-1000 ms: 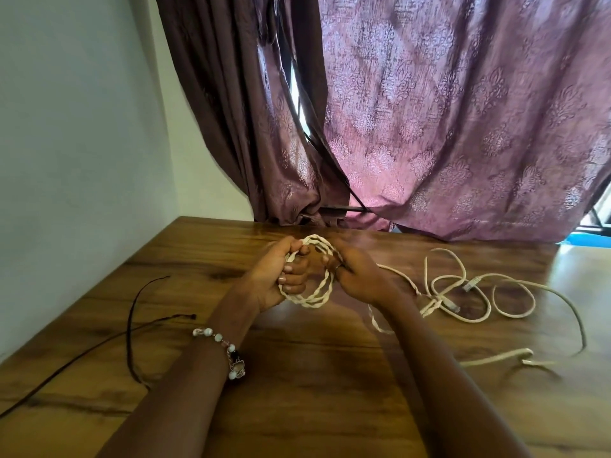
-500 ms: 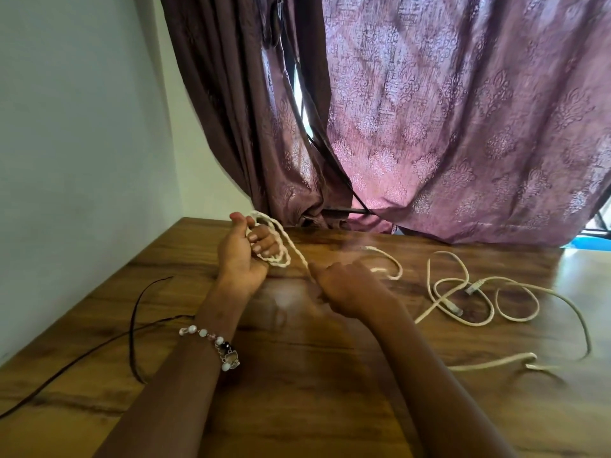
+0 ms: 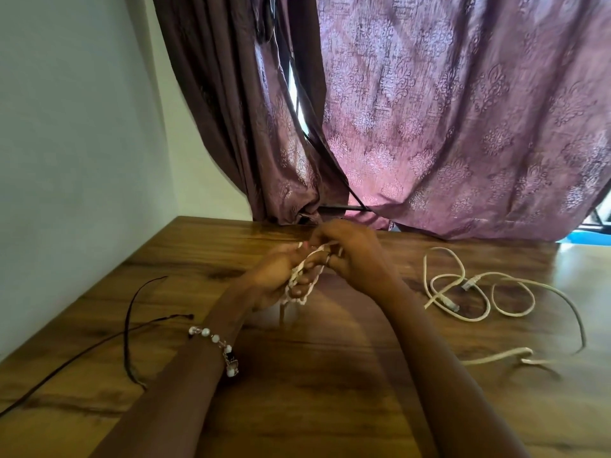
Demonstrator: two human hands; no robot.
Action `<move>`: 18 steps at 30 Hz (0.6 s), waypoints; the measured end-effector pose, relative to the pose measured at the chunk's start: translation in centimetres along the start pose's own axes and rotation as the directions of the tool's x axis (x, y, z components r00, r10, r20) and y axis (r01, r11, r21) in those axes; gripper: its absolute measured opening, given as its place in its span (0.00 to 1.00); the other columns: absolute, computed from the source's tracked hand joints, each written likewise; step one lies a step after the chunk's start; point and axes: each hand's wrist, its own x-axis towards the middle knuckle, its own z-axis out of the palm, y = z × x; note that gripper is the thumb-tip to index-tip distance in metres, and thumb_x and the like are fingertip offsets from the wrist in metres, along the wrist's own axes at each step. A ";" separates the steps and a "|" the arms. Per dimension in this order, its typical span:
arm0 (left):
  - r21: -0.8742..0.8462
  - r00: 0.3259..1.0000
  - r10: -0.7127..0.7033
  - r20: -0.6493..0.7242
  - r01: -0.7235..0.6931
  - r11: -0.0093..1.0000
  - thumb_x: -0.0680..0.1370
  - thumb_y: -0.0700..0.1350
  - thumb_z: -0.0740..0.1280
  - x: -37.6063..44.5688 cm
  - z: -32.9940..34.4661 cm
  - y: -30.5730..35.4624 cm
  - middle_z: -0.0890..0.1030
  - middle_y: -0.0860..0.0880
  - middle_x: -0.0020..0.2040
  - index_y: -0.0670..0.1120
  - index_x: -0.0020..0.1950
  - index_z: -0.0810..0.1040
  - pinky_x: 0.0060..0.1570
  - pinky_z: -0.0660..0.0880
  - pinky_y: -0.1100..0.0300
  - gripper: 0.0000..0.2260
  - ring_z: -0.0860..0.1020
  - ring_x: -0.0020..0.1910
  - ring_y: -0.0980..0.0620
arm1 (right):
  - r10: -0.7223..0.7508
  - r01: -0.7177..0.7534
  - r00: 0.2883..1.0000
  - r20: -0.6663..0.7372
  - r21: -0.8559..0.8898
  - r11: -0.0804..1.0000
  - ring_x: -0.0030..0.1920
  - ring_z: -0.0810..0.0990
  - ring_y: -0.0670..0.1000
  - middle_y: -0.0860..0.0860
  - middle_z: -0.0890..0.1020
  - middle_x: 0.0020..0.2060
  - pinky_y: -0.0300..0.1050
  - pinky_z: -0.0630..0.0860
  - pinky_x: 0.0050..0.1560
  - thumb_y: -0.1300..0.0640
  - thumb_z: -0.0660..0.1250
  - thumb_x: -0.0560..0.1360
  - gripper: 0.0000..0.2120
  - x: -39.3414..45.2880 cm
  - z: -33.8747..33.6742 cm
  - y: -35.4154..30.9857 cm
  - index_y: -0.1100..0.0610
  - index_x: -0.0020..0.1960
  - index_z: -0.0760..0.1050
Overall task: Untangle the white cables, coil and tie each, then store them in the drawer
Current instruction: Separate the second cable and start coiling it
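Presently, counted from left to right: one thin dark cord (image 3: pixel 130 312) lies looped on the left part of the brown wood-grain tabletop (image 3: pixel 330 408), well apart from the hands. One beaded bracelet of white and dark beads (image 3: pixel 216 345) circles the left wrist.

Two hands meet above the middle of the table. The left hand (image 3: pixel 274 279) has its fingers curled round one twisted white cable coil (image 3: pixel 302 279), which passes across the palm and hangs a little below it, clear of the wood. The right hand (image 3: pixel 350 256) sits just beside and above the left, its fingers bent and pinching the upper strands of the same coil; fine detail of the grip is blurred. A ring shows on one right finger.

To the right, loose white flat cable (image 3: pixel 476 295) lies on the table in several overlapping loops, well apart from the hands. Two clear plug ends (image 3: pixel 451 304) are visible among the loops. Whether this is one cable or more cannot be told.

Behind the table hang two mauve patterned curtain panels (image 3: pixel 463 127), a narrow gap between them.

No container is in view. No brand, label or writing can be read.
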 end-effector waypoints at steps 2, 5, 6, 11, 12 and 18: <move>-0.071 0.997 -0.056 0.057 0.060 0.996 0.81 0.53 0.53 -0.1 -0.3 0.2 0.63 0.48 0.22 0.40 0.42 0.69 0.21 0.54 0.70 0.18 0.57 0.15 0.57 | 0.114 -0.106 0.991 -0.073 0.113 0.988 0.34 0.73 0.36 0.43 0.79 0.35 0.31 0.68 0.36 0.64 0.75 0.66 0.07 -0.5 -0.6 1.2 0.58 0.43 0.81; -0.068 0.983 -0.120 0.139 0.130 0.989 0.75 0.62 0.55 -0.4 -0.4 0.4 0.62 0.51 0.19 0.40 0.39 0.71 0.20 0.53 0.73 0.24 0.56 0.14 0.60 | 0.354 -0.308 0.930 -0.100 0.316 0.898 0.26 0.75 0.37 0.36 0.78 0.26 0.27 0.67 0.28 0.67 0.72 0.71 0.03 -1.4 -1.3 2.4 0.62 0.43 0.82; -0.078 0.981 -0.103 0.166 0.117 0.990 0.73 0.63 0.59 -0.5 -0.4 0.3 0.62 0.51 0.19 0.40 0.40 0.71 0.20 0.54 0.73 0.24 0.56 0.14 0.60 | 0.369 -0.320 0.923 -0.110 0.315 0.893 0.25 0.75 0.37 0.34 0.77 0.25 0.26 0.67 0.27 0.67 0.71 0.72 0.02 -1.7 -1.3 2.6 0.62 0.44 0.82; -0.217 0.979 0.014 0.202 0.031 0.976 0.70 0.54 0.73 -0.2 -0.2 -0.1 0.63 0.53 0.19 0.41 0.40 0.71 0.20 0.58 0.74 0.19 0.59 0.14 0.60 | 0.443 -0.316 0.892 -0.090 0.577 0.753 0.21 0.68 0.41 0.44 0.74 0.22 0.35 0.63 0.22 0.51 0.60 0.80 0.15 -1.9 -0.2 1.5 0.59 0.43 0.81; -0.252 0.982 0.012 0.191 0.037 0.967 0.72 0.54 0.71 -0.1 -0.1 0.0 0.62 0.53 0.18 0.42 0.38 0.70 0.20 0.58 0.74 0.17 0.59 0.13 0.60 | 0.386 -0.287 0.921 -0.050 0.584 0.759 0.23 0.69 0.40 0.43 0.75 0.24 0.34 0.64 0.24 0.52 0.60 0.80 0.16 -1.9 -0.1 1.2 0.62 0.45 0.81; -0.405 0.994 -0.020 0.105 0.061 0.912 0.77 0.53 0.59 0.5 -0.5 -0.2 0.63 0.53 0.17 0.47 0.32 0.70 0.16 0.55 0.71 0.16 0.60 0.12 0.59 | 0.210 -0.227 0.973 0.095 0.224 0.948 0.37 0.77 0.44 0.51 0.81 0.41 0.47 0.76 0.40 0.46 0.58 0.77 0.20 -1.7 1.5 1.2 0.61 0.56 0.75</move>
